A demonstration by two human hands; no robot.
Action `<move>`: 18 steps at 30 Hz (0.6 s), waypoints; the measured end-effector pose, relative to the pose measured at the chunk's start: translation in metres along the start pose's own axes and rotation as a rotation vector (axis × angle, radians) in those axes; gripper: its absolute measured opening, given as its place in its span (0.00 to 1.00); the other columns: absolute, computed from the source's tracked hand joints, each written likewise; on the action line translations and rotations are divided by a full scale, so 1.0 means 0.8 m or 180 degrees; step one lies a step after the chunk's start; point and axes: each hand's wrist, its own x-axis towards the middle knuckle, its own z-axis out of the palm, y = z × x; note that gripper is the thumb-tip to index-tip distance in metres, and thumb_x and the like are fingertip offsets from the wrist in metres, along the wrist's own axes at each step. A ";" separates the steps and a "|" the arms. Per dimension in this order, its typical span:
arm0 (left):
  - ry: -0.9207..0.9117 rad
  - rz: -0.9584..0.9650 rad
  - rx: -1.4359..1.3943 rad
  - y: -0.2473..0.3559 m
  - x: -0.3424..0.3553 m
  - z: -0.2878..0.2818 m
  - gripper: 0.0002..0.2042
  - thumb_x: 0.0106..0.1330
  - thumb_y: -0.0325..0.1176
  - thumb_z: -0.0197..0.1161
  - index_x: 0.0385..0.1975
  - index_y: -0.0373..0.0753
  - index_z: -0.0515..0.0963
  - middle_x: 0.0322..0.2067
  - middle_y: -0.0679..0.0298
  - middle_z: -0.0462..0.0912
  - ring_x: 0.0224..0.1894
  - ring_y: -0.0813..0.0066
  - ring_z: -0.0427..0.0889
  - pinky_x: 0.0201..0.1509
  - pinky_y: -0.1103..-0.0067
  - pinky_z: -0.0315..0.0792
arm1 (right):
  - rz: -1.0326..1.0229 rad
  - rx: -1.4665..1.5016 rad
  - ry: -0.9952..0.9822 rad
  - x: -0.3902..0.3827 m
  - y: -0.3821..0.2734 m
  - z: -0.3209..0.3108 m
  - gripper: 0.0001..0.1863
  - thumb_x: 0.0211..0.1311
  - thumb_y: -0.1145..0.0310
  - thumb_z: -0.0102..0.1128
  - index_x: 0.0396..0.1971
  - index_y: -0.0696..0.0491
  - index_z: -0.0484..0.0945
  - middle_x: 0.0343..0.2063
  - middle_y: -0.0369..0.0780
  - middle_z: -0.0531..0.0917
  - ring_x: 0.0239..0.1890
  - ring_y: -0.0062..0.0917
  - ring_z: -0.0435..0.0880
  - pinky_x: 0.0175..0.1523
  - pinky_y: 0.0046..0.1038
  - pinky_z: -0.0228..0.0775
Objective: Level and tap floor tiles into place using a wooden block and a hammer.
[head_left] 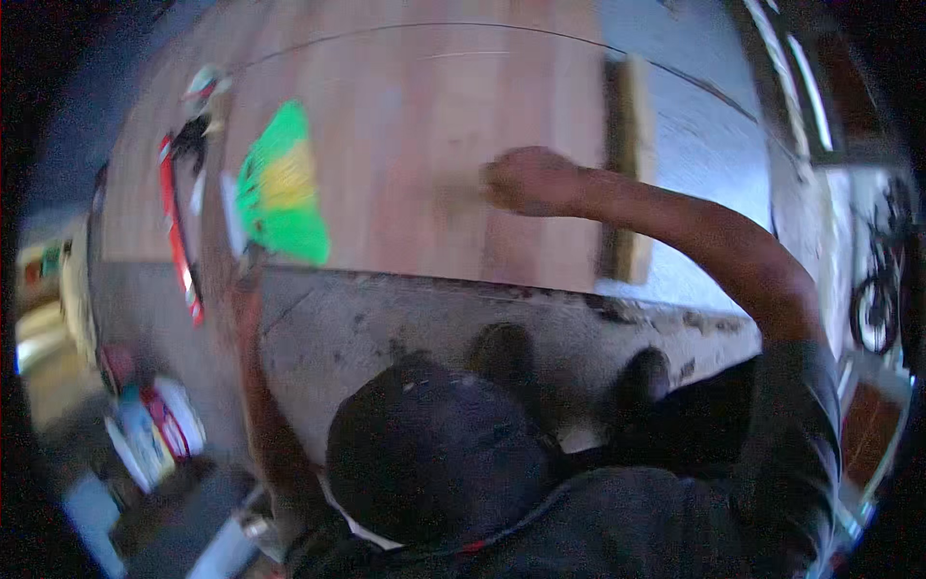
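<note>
A wide wooden board point(415, 116) with pale and reddish stripes lies in front of me. Over its right part my right hand point(531, 181) is closed into a fist. A brownish smear shows at its fingers, so what they hold, if anything, cannot be made out. My left hand point(248, 285) is at the board's near left edge, blurred by motion, its fingers not readable. Just beyond it lies a bright green and yellow flat piece point(286, 188). Left of that, a long red tool point(177, 227), perhaps a level, slants across the board's edge.
A thin dark cord point(463, 25) crosses the board's far side. A dark and yellowish wooden bar point(632, 174) stands at its right end, beside a pale bluish surface point(704, 174). A white bucket point(156, 429) stands at lower left. A bicycle wheel point(875, 309) shows at far right.
</note>
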 end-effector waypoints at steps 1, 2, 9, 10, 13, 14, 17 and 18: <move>0.0285 0.0114 0.0323 -0.009 -0.002 -0.010 0.33 0.70 0.52 0.64 0.63 0.30 0.72 0.62 0.37 0.74 0.64 0.44 0.75 0.67 0.58 0.70 | -0.0227 0.0327 0.0312 0.000 -0.015 -0.002 0.19 0.73 0.54 0.53 0.39 0.57 0.80 0.39 0.54 0.84 0.47 0.51 0.83 0.54 0.51 0.75; 0.0503 0.0054 0.0654 -0.013 -0.004 -0.026 0.32 0.71 0.53 0.63 0.62 0.28 0.74 0.61 0.37 0.75 0.63 0.45 0.76 0.66 0.59 0.71 | -0.0247 0.0407 0.0377 0.012 -0.034 -0.006 0.19 0.72 0.55 0.54 0.39 0.58 0.81 0.39 0.54 0.84 0.47 0.52 0.84 0.54 0.51 0.75; 0.0946 -0.0628 0.0896 0.085 -0.050 -0.223 0.25 0.75 0.51 0.59 0.46 0.29 0.83 0.35 0.46 0.86 0.30 0.50 0.83 0.34 0.61 0.77 | -0.0853 0.1144 0.1610 0.055 -0.103 -0.080 0.24 0.69 0.52 0.56 0.33 0.63 0.82 0.35 0.58 0.84 0.41 0.55 0.84 0.49 0.53 0.75; 0.1139 -0.0718 0.0378 0.117 -0.058 -0.246 0.24 0.76 0.50 0.59 0.46 0.30 0.83 0.33 0.49 0.86 0.28 0.55 0.81 0.31 0.64 0.75 | -0.0958 0.1252 0.1660 0.058 -0.112 -0.093 0.26 0.69 0.51 0.56 0.33 0.63 0.82 0.35 0.59 0.84 0.40 0.56 0.84 0.48 0.53 0.75; 0.1096 -0.1155 -0.2118 0.247 -0.054 -0.281 0.22 0.76 0.48 0.60 0.48 0.32 0.83 0.30 0.58 0.84 0.25 0.70 0.77 0.26 0.77 0.70 | -0.0922 0.2110 0.1373 0.070 -0.133 -0.139 0.31 0.67 0.42 0.57 0.34 0.60 0.86 0.31 0.54 0.87 0.31 0.46 0.87 0.45 0.47 0.79; 0.1019 -0.1181 -0.3071 0.301 -0.050 -0.284 0.21 0.76 0.48 0.61 0.48 0.33 0.84 0.30 0.62 0.83 0.26 0.75 0.76 0.25 0.81 0.67 | -0.0894 0.2576 0.1283 0.071 -0.138 -0.149 0.32 0.66 0.38 0.57 0.33 0.58 0.87 0.29 0.50 0.88 0.26 0.43 0.87 0.43 0.44 0.80; 0.0548 -0.0788 -0.3978 0.459 -0.041 -0.296 0.18 0.74 0.46 0.64 0.51 0.37 0.84 0.27 0.73 0.79 0.26 0.89 0.73 0.24 0.88 0.63 | -0.1133 0.3692 0.1897 0.063 -0.128 -0.182 0.29 0.60 0.37 0.64 0.32 0.52 0.89 0.29 0.45 0.89 0.29 0.41 0.89 0.43 0.42 0.80; 0.0343 -0.0813 -0.4114 0.512 -0.031 -0.296 0.16 0.74 0.44 0.65 0.51 0.38 0.84 0.24 0.77 0.75 0.23 0.91 0.70 0.24 0.89 0.62 | -0.0754 0.2470 0.2434 0.051 -0.108 -0.194 0.27 0.59 0.39 0.66 0.34 0.52 0.89 0.31 0.45 0.89 0.31 0.39 0.89 0.44 0.41 0.81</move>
